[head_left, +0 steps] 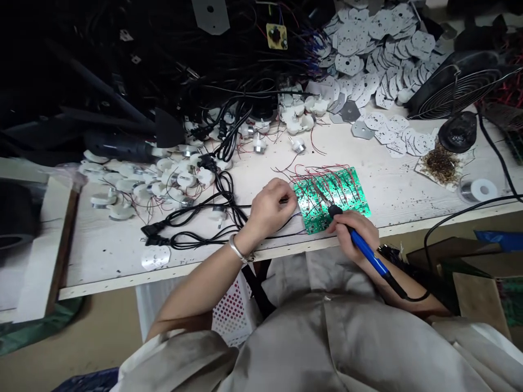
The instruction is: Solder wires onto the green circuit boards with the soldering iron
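Observation:
My right hand (354, 234) is closed round the blue handle of a soldering iron (363, 246), whose tip points up and left over a green circuit board (359, 202). Rows of thin red and dark wires (333, 177) stand out from the board, mostly along its far side. My left hand (272, 207) is at the board's left edge with thumb and fingers pinched together. What the pinch holds, if anything, is too small to make out. Black power cords (204, 238) lie just left of that hand.
White round parts with wires (163, 177) crowd the left. Grey plates (368, 43) are heaped at the back right, near a black fan (453, 87). A solder spool (482, 190) and a dirty pad with brown crumbs (440, 165) lie at the right. The bench's front edge (196, 270) runs below my forearms.

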Tool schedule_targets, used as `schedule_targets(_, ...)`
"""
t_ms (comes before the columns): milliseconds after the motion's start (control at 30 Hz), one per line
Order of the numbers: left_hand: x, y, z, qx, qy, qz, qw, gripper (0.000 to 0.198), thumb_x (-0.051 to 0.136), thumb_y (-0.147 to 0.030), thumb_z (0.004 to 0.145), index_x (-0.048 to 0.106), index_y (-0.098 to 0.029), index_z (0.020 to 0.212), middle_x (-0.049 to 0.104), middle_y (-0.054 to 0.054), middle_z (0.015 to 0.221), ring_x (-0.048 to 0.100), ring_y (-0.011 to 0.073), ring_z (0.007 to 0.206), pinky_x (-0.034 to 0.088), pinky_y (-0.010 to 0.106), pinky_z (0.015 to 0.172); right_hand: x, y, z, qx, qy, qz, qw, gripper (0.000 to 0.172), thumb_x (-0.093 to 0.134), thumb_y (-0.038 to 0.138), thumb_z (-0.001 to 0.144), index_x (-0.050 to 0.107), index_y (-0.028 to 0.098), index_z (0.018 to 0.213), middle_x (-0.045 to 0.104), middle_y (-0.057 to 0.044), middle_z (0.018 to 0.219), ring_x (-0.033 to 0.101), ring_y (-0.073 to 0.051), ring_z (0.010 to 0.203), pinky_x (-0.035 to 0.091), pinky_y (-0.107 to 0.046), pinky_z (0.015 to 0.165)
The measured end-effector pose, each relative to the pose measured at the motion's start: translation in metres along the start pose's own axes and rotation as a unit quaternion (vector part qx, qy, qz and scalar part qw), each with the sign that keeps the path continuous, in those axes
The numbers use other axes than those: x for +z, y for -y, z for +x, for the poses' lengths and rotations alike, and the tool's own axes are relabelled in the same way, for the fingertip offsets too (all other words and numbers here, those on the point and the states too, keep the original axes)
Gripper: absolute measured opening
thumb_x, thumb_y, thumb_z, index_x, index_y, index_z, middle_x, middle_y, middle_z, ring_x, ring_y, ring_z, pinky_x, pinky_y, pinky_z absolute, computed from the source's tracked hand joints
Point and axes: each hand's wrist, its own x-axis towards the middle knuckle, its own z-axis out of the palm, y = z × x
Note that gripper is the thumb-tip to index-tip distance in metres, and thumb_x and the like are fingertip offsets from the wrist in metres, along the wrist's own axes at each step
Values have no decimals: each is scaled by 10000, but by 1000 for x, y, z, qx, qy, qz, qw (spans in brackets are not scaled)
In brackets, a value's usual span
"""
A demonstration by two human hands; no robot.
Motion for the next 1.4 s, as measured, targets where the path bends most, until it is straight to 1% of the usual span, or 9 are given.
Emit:
schedule_targets(133, 0, 6, -1, 46, 12, 17, 999, 144, 564, -202, 901, 689, -191, 830, 685, 49, 899, 649, 150, 819, 524, 263, 732, -4, 1, -2, 43, 2, -4, 999, 225, 564, 105, 884, 618, 238, 1057, 707, 11, 685, 708, -173, 629, 592, -349, 683)
schedule_targets(233, 0, 11, -3, 101, 26, 66, 992, 197, 542, -266, 964, 722, -196, 922, 689, 55, 866, 648, 155, 784, 523, 264, 710, -5, 3, -1, 44, 9, -3, 999, 209, 559, 114, 888, 614, 239, 1045, 700, 14, 671, 711, -175, 622, 594, -345, 666)
schedule_targets(300, -1, 11, -4, 109, 43, 108, 987, 232, 511, -284, 987, 722, -193, 952, 691, 69, 865, 643, 167, 773, 520, 279, 705, -6, 4, -1, 50, 16, -8, 999, 213, 559, 105, 890, 615, 238, 1046, 702, 12, 672, 713, -175, 632, 598, -348, 670)
schedule_targets(400, -4, 8, -3, 85, 53, 113, 989, 238, 488, -274, 990, 705, -183, 953, 691, 77, 877, 642, 178, 794, 525, 296, 739, -7, 6, -2, 72, 22, -15, 997, 194, 560, 112, 897, 619, 235, 1036, 706, 8, 678, 718, -175, 646, 602, -346, 675)
schedule_targets(600, -5, 7, 2, -6, 45, -26, 999, 160, 535, -246, 940, 674, -189, 886, 699, 33, 833, 632, 155, 767, 524, 281, 750, -5, 4, -1, 59, 23, 10, 998, 175, 559, 133, 900, 622, 234, 1029, 702, 9, 679, 706, -166, 617, 588, -324, 624)
schedule_targets(733, -3, 5, 2, -11, 29, -16, 999, 159, 542, -229, 909, 674, -182, 834, 688, 46, 845, 630, 167, 808, 513, 297, 763, -3, 5, 4, 34, 30, 16, 999, 199, 570, 121, 898, 621, 241, 1048, 705, 19, 674, 686, -151, 585, 571, -297, 600)
schedule_targets(933, -4, 1, 1, -46, 26, 13, 999, 136, 558, -194, 843, 666, -185, 761, 685, 31, 773, 614, 151, 706, 494, 274, 665, 0, 13, 7, 74, 50, 27, 996, 203, 572, 121, 900, 632, 242, 1052, 722, 18, 706, 699, -152, 621, 581, -294, 639)
schedule_targets(1233, -4, 3, -2, -22, 28, 62, 997, 128, 575, -182, 833, 689, -187, 775, 689, 43, 784, 624, 171, 709, 496, 294, 668, 2, 9, 0, 77, 53, 34, 995, 205, 578, 115, 909, 636, 241, 1059, 702, 20, 690, 691, -153, 622, 576, -305, 632)
schedule_targets(1400, -4, 0, -1, -2, 19, 33, 999, 154, 540, -190, 890, 691, -192, 854, 700, 44, 836, 639, 172, 787, 516, 285, 741, 3, 9, -3, 71, 42, 29, 996, 199, 566, 123, 916, 631, 238, 1065, 695, 14, 686, 684, -148, 609, 567, -298, 608)
